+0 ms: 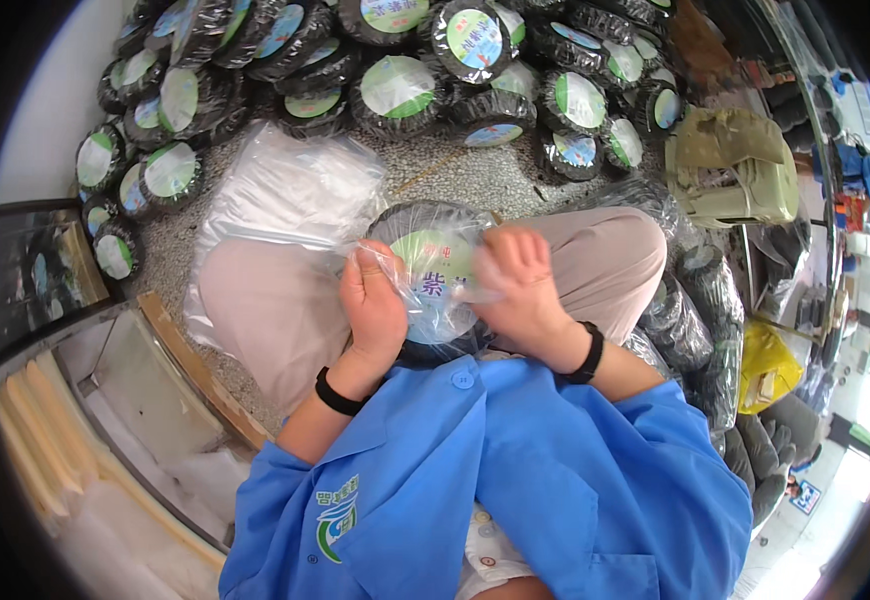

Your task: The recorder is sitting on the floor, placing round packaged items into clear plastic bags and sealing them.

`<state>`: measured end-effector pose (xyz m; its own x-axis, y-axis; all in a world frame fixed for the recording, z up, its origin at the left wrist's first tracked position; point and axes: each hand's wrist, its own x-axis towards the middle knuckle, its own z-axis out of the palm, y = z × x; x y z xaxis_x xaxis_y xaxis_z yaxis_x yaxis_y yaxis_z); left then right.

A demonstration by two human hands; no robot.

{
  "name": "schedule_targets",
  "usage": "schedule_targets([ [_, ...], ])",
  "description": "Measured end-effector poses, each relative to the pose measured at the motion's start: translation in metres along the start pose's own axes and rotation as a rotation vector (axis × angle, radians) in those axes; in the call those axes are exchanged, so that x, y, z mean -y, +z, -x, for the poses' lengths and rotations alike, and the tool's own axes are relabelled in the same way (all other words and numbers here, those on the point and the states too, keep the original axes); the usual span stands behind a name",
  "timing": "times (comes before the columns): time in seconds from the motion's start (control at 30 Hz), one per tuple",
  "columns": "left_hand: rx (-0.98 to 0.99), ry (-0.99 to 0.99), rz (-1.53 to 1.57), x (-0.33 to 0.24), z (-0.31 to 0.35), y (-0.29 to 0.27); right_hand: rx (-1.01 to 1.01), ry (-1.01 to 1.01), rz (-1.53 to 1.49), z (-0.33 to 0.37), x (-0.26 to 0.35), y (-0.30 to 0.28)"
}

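Observation:
Between my legs rests a round, black dried-seaweed cake [435,225] with a green, white and blue round label. A clear plastic bag [410,290] lies loose and crinkled over it. My left hand [373,305] is closed, pinching bag film between thumb and fingers at the cake's left side. At its right side my right hand [523,285] is closed, with film bunched at its fingers; motion blurs its fingertips. The cake's lower edge is partly hidden by my blue jacket [385,450].
Many wrapped round cakes [395,95] are heaped along the far side. A stack of clear flat bags [295,185] lies at the far left of my legs. An olive bag [735,165], wrapped dark bundles [710,330] and a yellow bag [770,365] stand right; a wooden-edged cabinet [200,375] is left.

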<state>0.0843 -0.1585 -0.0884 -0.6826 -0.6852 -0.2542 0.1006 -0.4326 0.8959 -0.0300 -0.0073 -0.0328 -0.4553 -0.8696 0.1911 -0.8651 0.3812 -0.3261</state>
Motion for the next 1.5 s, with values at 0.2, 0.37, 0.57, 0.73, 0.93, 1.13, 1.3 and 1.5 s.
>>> schedule_targets([
  [0.2,0.379,0.302,-0.676,0.0,-0.01,0.001,0.02,0.43,-0.734,0.016,-0.009,0.045],
  [0.37,0.4,-0.962,1.932,0.007,-0.034,-0.012,-0.378,0.122,-1.1,0.011,-0.028,0.037],
  [0.57,0.477,-0.257,0.16,0.071,-0.093,-0.054,-0.165,0.082,-2.171,0.035,-0.029,0.033],
  [0.73,1.001,-0.522,0.515,0.034,-0.062,0.032,-0.093,-0.064,-2.023,0.035,-0.043,0.067],
  [0.93,0.612,0.252,-0.858,0.036,-0.037,0.027,0.023,0.053,-0.717,0.044,-0.004,0.012],
  [1.13,0.334,0.379,-0.725,0.031,-0.005,0.053,-0.107,0.745,-1.693,0.054,-0.039,0.036],
  [1.3,0.737,0.854,-1.128,0.016,0.015,0.062,-0.233,0.263,-0.985,0.046,-0.016,0.04],
  [1.5,0.345,0.475,-0.561,-0.023,0.025,0.079,-0.09,0.573,-1.174,0.048,-0.013,0.031],
])
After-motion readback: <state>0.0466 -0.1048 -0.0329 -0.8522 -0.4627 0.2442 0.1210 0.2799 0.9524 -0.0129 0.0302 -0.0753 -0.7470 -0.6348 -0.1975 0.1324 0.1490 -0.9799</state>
